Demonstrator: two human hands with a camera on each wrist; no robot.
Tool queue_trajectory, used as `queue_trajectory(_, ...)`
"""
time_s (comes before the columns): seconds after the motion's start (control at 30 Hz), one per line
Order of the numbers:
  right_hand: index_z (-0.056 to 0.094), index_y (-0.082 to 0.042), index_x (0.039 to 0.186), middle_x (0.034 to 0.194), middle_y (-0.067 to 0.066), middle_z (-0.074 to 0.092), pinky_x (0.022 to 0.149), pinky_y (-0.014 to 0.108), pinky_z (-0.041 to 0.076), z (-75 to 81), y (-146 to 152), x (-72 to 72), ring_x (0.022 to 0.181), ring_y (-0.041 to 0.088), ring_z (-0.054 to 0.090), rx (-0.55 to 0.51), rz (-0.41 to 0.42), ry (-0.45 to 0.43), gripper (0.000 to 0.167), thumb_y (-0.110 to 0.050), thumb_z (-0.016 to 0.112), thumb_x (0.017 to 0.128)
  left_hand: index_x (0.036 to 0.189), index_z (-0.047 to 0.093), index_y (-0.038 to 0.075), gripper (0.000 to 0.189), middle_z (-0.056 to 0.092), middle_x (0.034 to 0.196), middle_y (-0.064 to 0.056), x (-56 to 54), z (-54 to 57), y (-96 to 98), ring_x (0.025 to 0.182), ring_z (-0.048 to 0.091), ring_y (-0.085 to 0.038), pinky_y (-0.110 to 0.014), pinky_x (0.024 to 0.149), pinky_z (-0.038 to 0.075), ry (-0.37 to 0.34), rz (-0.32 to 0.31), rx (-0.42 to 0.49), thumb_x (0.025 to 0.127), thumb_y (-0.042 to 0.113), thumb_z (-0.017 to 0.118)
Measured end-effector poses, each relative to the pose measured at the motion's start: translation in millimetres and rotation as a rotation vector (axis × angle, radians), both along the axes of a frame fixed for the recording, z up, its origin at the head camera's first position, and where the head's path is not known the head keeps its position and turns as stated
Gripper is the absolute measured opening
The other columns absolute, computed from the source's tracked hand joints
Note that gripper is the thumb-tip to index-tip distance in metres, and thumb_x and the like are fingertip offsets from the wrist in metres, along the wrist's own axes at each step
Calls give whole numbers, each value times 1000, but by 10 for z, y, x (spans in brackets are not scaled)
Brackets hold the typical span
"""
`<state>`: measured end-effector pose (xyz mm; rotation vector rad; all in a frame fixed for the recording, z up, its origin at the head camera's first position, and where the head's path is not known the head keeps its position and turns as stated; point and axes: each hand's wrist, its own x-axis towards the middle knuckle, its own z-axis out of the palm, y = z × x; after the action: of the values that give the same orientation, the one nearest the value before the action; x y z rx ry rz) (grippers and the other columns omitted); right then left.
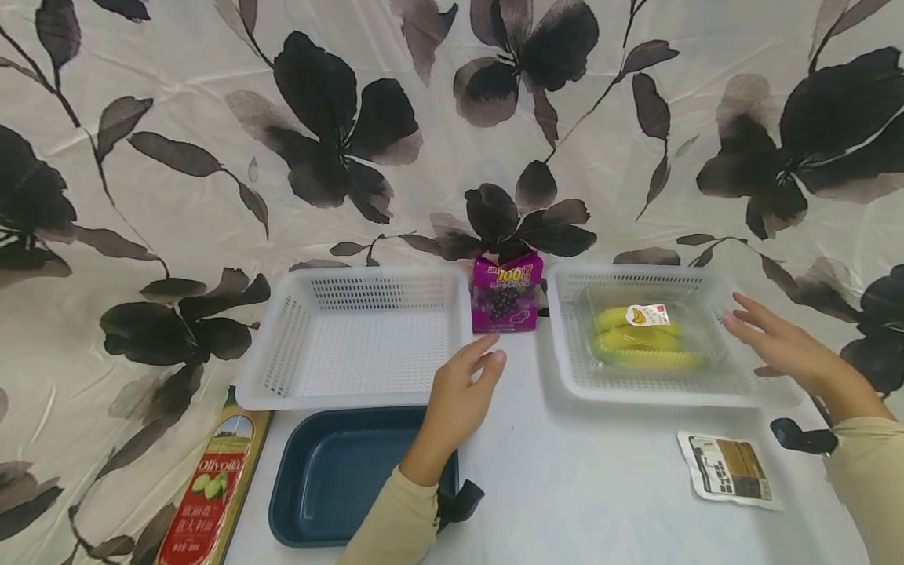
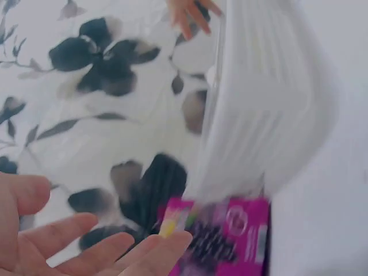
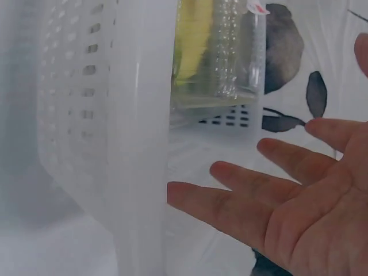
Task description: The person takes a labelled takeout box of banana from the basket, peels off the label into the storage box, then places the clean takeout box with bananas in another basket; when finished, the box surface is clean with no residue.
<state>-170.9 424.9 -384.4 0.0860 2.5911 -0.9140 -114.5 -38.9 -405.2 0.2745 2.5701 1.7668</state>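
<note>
My left hand [image 1: 459, 400] hovers above the table between two white baskets, its fingers extended and nothing held. Just beyond its fingertips stands a purple candy bag [image 1: 504, 298] with grapes printed on it. In the left wrist view that bag [image 2: 221, 244] shows behind the fingers. At the right end of the right white basket [image 1: 653, 392], my right hand [image 1: 798, 353] has its fingers spread beside the rim. Inside this basket lies a clear plastic box of bananas [image 1: 636, 337] with a white label. The right wrist view shows the fingers near the rim; whether they touch it I cannot tell.
The left white basket [image 1: 360, 396] stands behind a dark blue tray [image 1: 278, 486], partly hidden by my left arm. An Olivoilà oil bottle [image 1: 212, 494] is at the left. A small white-and-brown pouch [image 1: 730, 468] lies in front of the right basket. Flowered cloth [image 1: 424, 196] rises behind.
</note>
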Motion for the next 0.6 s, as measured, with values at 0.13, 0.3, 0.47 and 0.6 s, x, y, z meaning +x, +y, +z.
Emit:
queue_trajectory(0.13,-24,-4,156,157,45,-12,93,75,47,-31,47,-109,136,74,15,-84,-26,-101,91,-62,24,106,148,55,19,48,55,151,-9,-127,-7,197,127,65,-26,-43,95,60,-87,-21,89,106,42,54)
queue_trajectory(0.3,-28,-6,155,156,41,-26,93,72,51,-68,74,-231,137,74,10,-168,-68,-213,96,-66,27,104,150,52,17,51,59,148,-11,-304,-30,414,131,62,-28,-40,90,62,-201,-33,167,106,41,54)
queue_trajectory(0.47,-34,-13,152,157,35,-32,94,69,52,-126,70,-337,140,73,4,-264,-129,-326,98,-68,32,103,153,47,17,52,51,155,-10,-456,-142,622,137,56,-32,-45,93,61,-293,-26,183,106,37,53)
queue_trajectory(0.6,-36,-18,150,158,33,-30,95,70,51,-158,69,-391,142,71,-1,-341,-190,-395,99,-65,36,103,156,44,17,53,42,162,-9,-552,-251,761,142,49,-37,-51,93,60,-366,-20,261,106,33,55)
